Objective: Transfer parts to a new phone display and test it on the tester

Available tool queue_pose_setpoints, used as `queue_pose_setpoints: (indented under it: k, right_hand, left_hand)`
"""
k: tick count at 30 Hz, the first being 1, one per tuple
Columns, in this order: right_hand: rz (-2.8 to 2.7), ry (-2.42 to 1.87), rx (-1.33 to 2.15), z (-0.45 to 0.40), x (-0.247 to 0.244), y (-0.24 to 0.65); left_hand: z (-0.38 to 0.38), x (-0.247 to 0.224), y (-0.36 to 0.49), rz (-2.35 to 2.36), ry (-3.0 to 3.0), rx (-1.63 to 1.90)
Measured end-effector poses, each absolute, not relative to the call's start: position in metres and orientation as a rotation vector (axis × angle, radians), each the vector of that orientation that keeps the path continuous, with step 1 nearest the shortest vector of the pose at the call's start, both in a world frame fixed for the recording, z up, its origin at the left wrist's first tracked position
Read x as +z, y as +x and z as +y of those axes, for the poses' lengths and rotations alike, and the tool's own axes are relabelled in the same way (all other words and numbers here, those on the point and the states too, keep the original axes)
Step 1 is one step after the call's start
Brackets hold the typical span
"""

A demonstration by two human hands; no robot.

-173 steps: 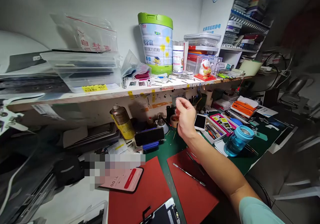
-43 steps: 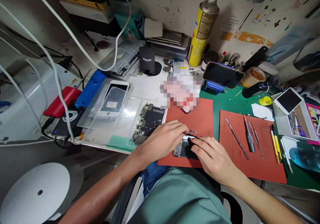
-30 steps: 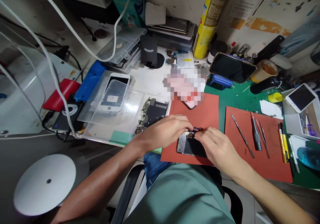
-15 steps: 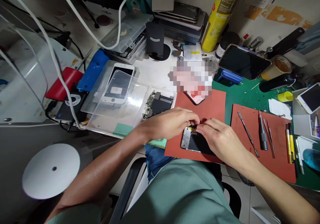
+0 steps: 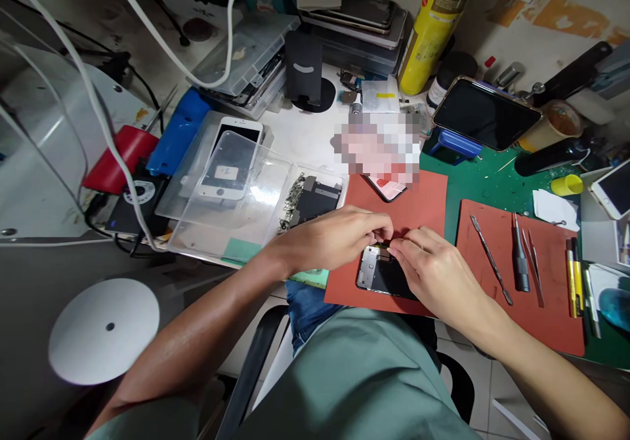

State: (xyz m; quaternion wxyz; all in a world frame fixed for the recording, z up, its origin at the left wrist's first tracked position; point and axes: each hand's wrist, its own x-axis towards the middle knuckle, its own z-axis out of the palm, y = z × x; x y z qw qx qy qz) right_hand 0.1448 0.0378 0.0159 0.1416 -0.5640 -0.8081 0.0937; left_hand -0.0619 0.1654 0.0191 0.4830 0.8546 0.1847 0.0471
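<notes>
An opened phone screen assembly [image 5: 381, 273], black with a silver metal strip on its left end, lies on the red mat [image 5: 339, 289] before me. My left hand [image 5: 361, 227] bends over its far edge, fingertips pinched together. Close beside it, my right hand [image 5: 426, 256] covers the assembly's right end, thumb and fingers pinched at the same edge. A bit of yellow shows between the fingertips; whatever they grip is too small and hidden to make out. Beyond the hands, a lit phone [image 5: 388, 187] rests on the mat, partly blurred out.
To the right, a second red mat [image 5: 465, 263] bears a metal spudger [image 5: 491, 260], a screwdriver [image 5: 520, 256] and tweezers [image 5: 534, 266]. Phone parts [image 5: 317, 200] lie in a clear plastic box [image 5: 231, 230] at left. A phone on a stand [image 5: 485, 113] stands behind.
The view has shifted slightly. Both hands stay at the assembly's far edge with only small finger movements; less yellow shows between the fingertips.
</notes>
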Motion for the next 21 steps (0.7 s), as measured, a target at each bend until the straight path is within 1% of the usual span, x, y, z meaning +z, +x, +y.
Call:
queue_pose_setpoints:
  k: [21]
  right_hand:
    - [-2.279, -1.709, 0.266, 0.0369, 0.0159, 0.1411]
  left_hand:
    - [0.1636, 0.0249, -0.0612, 0.488, 2.111, 0.099]
